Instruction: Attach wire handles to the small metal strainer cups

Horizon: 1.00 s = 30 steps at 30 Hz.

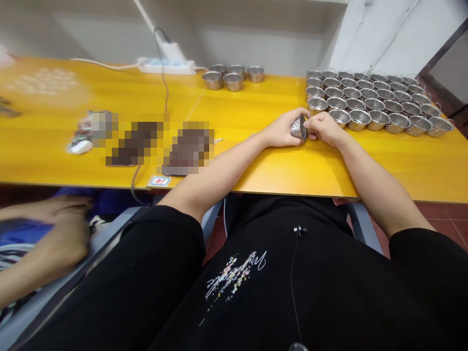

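Note:
My left hand (283, 129) is wrapped round a small perforated metal cup (297, 127), which is tilted on its side with its mouth toward the right. At the cup's rim my right hand (323, 127) has its fingers pinched together; whatever is between them is too small to make out. Both hands are just above the yellow table (270, 170). Close by on the right stand several rows of similar metal cups (375, 105), many with thin wire across or above their mouths.
Several metal cups (234, 82) stand at the back near a white power strip (166, 66). Two blurred dark objects lie left of my arm, by a cable and a small label (160, 181). Pale pieces (47, 82) lie far left. Another person's arms (47, 243) are at lower left.

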{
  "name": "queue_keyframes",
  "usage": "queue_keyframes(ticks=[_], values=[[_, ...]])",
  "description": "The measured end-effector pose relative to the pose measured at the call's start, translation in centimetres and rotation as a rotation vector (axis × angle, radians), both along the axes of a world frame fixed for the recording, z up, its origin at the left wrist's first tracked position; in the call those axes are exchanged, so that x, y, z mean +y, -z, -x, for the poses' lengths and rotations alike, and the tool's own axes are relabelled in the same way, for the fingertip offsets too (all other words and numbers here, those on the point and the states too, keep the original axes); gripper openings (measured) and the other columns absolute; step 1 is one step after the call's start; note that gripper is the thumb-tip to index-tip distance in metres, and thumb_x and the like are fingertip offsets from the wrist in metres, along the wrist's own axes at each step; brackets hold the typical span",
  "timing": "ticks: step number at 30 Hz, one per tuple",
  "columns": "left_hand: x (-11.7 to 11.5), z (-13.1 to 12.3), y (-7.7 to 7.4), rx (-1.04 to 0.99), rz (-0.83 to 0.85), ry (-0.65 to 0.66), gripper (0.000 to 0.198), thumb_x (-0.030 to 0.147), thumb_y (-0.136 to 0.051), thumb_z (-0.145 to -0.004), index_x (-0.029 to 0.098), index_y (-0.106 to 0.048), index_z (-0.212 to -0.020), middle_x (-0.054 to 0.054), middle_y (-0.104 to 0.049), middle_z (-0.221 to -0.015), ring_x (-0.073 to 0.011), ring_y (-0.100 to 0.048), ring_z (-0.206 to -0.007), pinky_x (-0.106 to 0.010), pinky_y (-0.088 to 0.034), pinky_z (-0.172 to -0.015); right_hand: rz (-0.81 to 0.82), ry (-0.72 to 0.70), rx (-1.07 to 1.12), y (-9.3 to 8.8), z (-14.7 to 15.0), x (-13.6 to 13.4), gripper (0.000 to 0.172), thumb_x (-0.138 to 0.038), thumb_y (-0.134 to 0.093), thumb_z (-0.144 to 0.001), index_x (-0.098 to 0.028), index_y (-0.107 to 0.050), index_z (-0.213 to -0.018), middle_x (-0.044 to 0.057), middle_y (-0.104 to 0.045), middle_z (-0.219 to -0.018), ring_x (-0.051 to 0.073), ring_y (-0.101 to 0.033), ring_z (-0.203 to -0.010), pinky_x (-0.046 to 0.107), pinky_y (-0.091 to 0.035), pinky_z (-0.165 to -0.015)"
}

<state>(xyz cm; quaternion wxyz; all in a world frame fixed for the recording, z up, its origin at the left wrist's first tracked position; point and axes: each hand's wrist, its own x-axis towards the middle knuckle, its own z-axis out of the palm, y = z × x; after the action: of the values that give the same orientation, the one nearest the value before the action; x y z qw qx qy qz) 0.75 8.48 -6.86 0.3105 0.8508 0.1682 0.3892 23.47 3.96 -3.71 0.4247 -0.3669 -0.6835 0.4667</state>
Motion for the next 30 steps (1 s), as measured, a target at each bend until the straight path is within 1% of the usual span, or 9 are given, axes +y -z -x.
queue_keyframes(ticks=[3,5,9,14,19,25,30], values=[[0.0,0.0,0.0,0.006,-0.022,0.001,0.08,0.036,-0.088,-0.063,0.023,-0.074,-0.14,-0.011,-0.085,-0.129,-0.0351,-0.079,-0.112,-0.047,-0.065,-0.1,-0.064,0.015,-0.086,-0.1,-0.2,-0.1,0.052,-0.049,-0.087,-0.085,-0.025,-0.054,-0.053,-0.001,-0.05,-0.05,0.011,-0.044,-0.048,0.025,-0.032,-0.049],[0.0,0.0,-0.1,0.008,-0.031,0.003,0.079,0.037,-0.089,-0.064,0.022,-0.074,-0.14,-0.012,-0.084,-0.129,-0.0359,-0.079,-0.111,-0.049,-0.065,-0.101,-0.086,0.023,-0.124,-0.2,-0.2,-0.1,0.046,-0.047,-0.084,-0.087,-0.023,-0.062,-0.056,0.002,-0.057,-0.052,0.011,-0.046,-0.048,0.026,-0.032,-0.05],[0.0,0.0,-0.1,0.014,-0.052,-0.008,0.08,0.039,-0.092,-0.064,0.024,-0.073,-0.14,-0.013,-0.084,-0.135,-0.0395,-0.08,-0.117,-0.054,-0.066,-0.107,-0.095,0.027,-0.136,-0.2,-0.2,-0.1,0.041,-0.044,-0.084,-0.091,-0.022,-0.068,-0.06,0.003,-0.059,-0.053,0.012,-0.046,-0.05,0.026,-0.033,-0.052],[0.2,0.0,0.0,0.016,-0.081,-0.024,0.079,0.041,-0.095,-0.067,0.024,-0.074,-0.141,-0.015,-0.085,-0.142,-0.0424,-0.08,-0.129,-0.056,-0.066,-0.117,-0.077,0.015,-0.094,0.0,-0.2,-0.1,0.047,-0.038,-0.082,-0.094,-0.025,-0.056,-0.058,0.002,-0.054,-0.052,0.012,-0.045,-0.049,0.027,-0.032,-0.052],[0.6,-0.1,0.3,-0.006,-0.119,0.001,0.077,0.044,-0.098,-0.07,0.023,-0.074,-0.14,-0.014,-0.084,-0.14,-0.0425,-0.081,-0.128,-0.057,-0.064,-0.118,-0.094,0.016,-0.133,0.2,-0.5,0.3,0.052,-0.043,-0.088,-0.103,-0.024,-0.056,-0.065,0.0,-0.054,-0.054,0.011,-0.047,-0.051,0.025,-0.033,-0.05],[0.2,0.0,0.0,-0.002,-0.113,-0.007,0.073,0.047,-0.101,-0.074,0.023,-0.074,-0.138,-0.013,-0.084,-0.141,-0.042,-0.081,-0.131,-0.055,-0.062,-0.121,-0.109,0.0,-0.13,0.9,-0.7,1.3,0.058,-0.049,-0.091,-0.107,-0.027,-0.048,-0.075,-0.006,-0.048,-0.058,0.01,-0.048,-0.051,0.023,-0.034,-0.047],[0.0,0.0,-0.1,-0.012,-0.113,-0.011,0.07,0.048,-0.103,-0.078,0.022,-0.075,-0.137,-0.013,-0.083,-0.138,-0.0428,-0.081,-0.132,-0.056,-0.06,-0.126,-0.116,-0.014,-0.115,1.3,-0.8,1.7,0.057,-0.048,-0.089,-0.108,-0.028,-0.046,-0.076,-0.008,-0.043,-0.058,0.009,-0.048,-0.048,0.021,-0.034,-0.045]])
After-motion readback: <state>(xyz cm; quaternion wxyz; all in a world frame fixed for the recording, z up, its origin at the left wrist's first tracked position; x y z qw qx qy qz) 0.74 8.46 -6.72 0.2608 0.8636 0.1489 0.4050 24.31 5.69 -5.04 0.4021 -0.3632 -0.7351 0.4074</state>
